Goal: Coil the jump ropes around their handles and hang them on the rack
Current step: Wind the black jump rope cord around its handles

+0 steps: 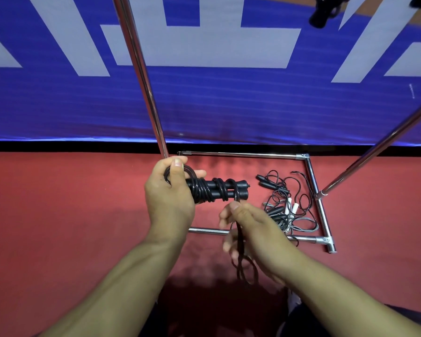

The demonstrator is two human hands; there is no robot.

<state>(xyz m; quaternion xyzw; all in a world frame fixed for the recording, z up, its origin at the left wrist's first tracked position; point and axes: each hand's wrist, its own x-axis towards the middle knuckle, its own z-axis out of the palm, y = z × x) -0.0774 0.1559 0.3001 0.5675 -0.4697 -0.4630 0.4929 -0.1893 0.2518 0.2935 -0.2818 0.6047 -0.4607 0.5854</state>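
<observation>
Across the upper half of the frame, the blue banner along the wall [204, 105] carries large pale grey strokes of oversized characters, cut off by the top edge and not readable as any word. Near its right side, a tiny line of white print [411, 91] runs vertically, too small to make out. Nothing else in view bears legible text.

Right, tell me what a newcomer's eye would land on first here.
At centre, the left hand grips a pair of black jump-rope handles already wound with black cord, while the right hand pinches the loose cord below them. To the right, a tangled pile of black and grey jump ropes lies on the red floor inside the chrome tube rack base.
</observation>
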